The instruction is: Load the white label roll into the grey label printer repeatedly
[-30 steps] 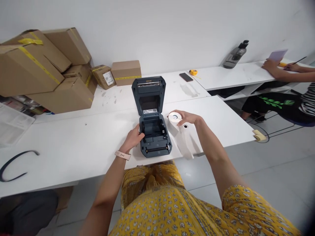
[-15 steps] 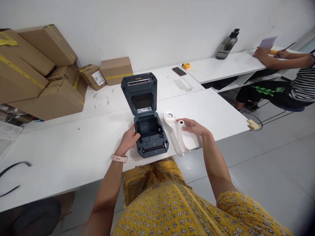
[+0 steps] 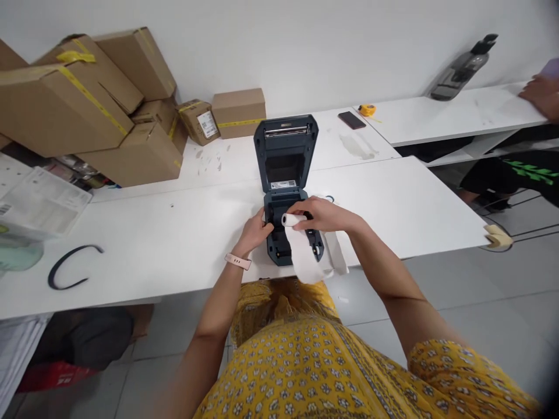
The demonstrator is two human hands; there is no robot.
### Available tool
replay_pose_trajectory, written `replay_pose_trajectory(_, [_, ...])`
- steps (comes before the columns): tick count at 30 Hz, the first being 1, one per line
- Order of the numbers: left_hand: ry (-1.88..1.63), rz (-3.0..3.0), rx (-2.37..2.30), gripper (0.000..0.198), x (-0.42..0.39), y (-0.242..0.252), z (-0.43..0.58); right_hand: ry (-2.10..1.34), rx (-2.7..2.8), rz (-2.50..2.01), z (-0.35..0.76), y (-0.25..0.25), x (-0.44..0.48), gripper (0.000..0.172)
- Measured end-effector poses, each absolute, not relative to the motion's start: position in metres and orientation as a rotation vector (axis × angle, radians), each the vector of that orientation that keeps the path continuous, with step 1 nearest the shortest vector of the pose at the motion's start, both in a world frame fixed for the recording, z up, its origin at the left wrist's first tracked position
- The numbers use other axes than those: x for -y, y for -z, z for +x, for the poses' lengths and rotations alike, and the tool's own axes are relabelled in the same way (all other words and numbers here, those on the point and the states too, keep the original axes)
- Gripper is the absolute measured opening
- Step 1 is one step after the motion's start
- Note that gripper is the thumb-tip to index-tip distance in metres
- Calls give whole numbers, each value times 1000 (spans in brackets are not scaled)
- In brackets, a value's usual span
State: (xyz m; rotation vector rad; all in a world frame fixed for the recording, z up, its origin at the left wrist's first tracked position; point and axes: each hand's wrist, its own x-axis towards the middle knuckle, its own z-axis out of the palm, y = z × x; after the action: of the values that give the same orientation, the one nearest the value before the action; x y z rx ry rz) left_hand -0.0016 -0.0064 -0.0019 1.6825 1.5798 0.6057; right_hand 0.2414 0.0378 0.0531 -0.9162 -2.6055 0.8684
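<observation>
Paper tail (image 3: 304, 256): drapes loose toward six o'clock.
Left hand (image 3: 254, 232): half-curled on the printer (image 3: 283, 194) at nine o'clock, seemingly steadying it.
Right hand (image 3: 322, 215): fingertips closed around the paper roll (image 3: 293, 220), over the bay (image 3: 276, 211).
Lid (image 3: 286, 148): raised at twelve, baring the bay.

Cardboard boxes (image 3: 91, 119) crowd the upper left of the frame; a dark phone (image 3: 351, 120) lies near a yellow tape measure (image 3: 367, 110) right of upper center, a black-topped bottle (image 3: 457, 74) at upper right, a curved dark band (image 3: 58, 269) at left.
</observation>
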Motion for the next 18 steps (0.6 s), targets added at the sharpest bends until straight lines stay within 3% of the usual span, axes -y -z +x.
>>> replay_pose_trajectory(4, [-633, 1662, -1670, 71, 10, 5, 4, -567, 2912, -955, 213, -32, -58, 33])
replay_pose_trajectory(12, [-610, 1778, -1921, 62, 14, 12, 15, -462, 3151, -934, 205, -25, -57, 27])
replay_pose_trajectory(18, [-1076, 2060, -1727, 62, 33, 17, 17, -329, 3153, -873, 204, -23, -58, 30])
